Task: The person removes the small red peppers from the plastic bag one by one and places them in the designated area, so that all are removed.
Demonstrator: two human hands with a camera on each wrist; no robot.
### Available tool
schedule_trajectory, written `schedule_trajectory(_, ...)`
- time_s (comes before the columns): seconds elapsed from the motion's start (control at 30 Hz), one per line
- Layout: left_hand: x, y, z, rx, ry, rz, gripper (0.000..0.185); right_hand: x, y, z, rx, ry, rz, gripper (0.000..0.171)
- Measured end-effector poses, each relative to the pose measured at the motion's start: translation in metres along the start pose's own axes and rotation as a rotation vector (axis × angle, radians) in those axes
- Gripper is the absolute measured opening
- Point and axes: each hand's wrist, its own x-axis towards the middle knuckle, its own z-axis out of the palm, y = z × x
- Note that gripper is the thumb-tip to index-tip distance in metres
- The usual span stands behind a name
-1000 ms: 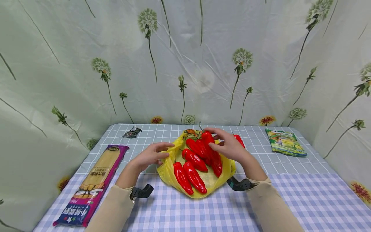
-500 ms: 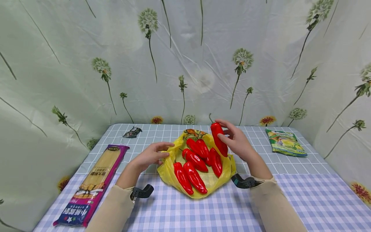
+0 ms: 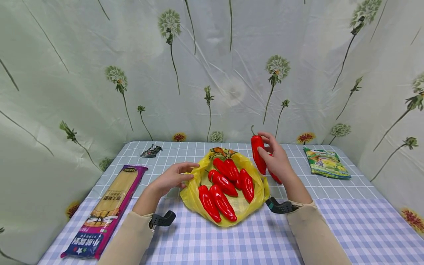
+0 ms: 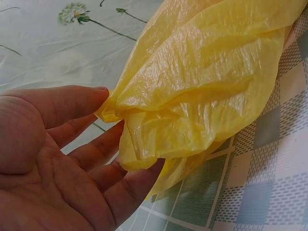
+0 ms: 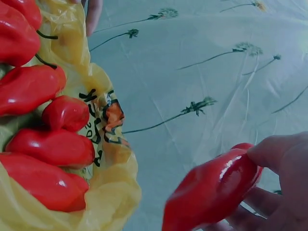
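"What's the right hand (image 3: 277,159) doing?"

"It's holding a long, shiny red pepper (image 3: 258,155) with a green stem between thumb and fingers. The pepper is hanging higher and farther right than a moment ago, just beside the crinkly yellow plastic bag (image 3: 190,197)."

"And the left hand (image 3: 170,177)?"

"It's still pinching the bag's edge. So the bag seems to be carrying one pepper less, and more peppers (image 3: 223,203) are lying inside."
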Motion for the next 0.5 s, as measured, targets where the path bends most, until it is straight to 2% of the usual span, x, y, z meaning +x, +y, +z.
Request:
schedule_trajectory(0.27,0.001,0.001,-0.001,-0.003,-0.006,-0.003,0.040,0.005,0.017,-0.008,0.006,0.081,0.070,0.042)
schedule_trajectory(0.5,0.000,0.001,0.001,-0.004,0.001,-0.011,0.040,0.006,0.025,-0.016,-0.003,0.095,0.141,0.039)
